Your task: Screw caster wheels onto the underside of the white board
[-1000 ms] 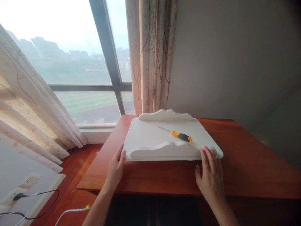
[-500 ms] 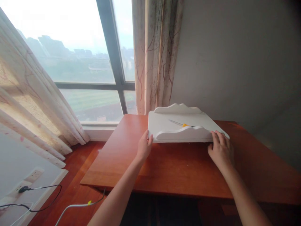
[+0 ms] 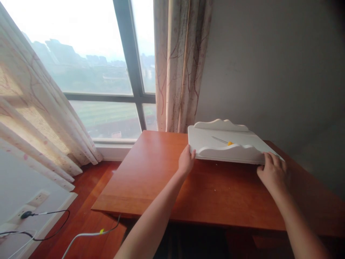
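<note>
A white board with two wavy-edged raised sides (image 3: 231, 154) is over the reddish-brown table (image 3: 151, 172), toward its back right. My left hand (image 3: 186, 160) grips the board's left front corner, thumb on the near side. At the right front corner, my right hand (image 3: 274, 171) holds the edge with its fingers over the top. On the board lies a screwdriver-like tool with a thin metal shaft and a yellow handle (image 3: 230, 143), partly hidden behind the near wavy side.
Behind the table are a patterned curtain (image 3: 178, 72) and a grey wall (image 3: 264, 72). A window fills the back left. A black plug (image 3: 26, 215) sits in a wall socket at lower left, and a white cable (image 3: 86, 235) runs under the table's edge.
The white board has moved to the right along the table, with both my hands still on it and the yellow-handled tool carried on top.
</note>
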`<state>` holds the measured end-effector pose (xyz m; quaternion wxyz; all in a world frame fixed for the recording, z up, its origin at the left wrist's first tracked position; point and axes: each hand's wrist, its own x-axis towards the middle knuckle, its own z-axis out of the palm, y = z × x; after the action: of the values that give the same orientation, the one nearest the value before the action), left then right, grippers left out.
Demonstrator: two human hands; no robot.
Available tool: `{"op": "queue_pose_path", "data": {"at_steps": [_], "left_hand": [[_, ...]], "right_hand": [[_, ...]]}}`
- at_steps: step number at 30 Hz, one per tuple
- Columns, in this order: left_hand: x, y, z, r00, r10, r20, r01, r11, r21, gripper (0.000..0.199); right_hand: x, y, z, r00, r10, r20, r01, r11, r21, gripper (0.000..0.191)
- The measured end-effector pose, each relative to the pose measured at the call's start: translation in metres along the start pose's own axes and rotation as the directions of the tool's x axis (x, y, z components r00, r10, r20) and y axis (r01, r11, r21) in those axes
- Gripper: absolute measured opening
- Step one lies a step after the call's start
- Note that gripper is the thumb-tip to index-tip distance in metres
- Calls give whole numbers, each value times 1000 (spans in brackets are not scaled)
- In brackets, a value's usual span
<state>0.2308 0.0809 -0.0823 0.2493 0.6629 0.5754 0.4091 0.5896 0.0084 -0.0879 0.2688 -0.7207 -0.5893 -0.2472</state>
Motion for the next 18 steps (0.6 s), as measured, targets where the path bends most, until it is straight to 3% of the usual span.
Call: {"op": "queue_pose_path", "data": {"at_steps": [10,18], "left_hand": [[-6,40,49,995,-18,93,18,1000,10,16],[-15,54,67,993,-21,116,23,1000,-12,18]], "right_hand": [[-3,64,5,998,43,-34,-46,996,-79,58],[-5,81,0,997,67,-32,-69,994,-85,60]]}}
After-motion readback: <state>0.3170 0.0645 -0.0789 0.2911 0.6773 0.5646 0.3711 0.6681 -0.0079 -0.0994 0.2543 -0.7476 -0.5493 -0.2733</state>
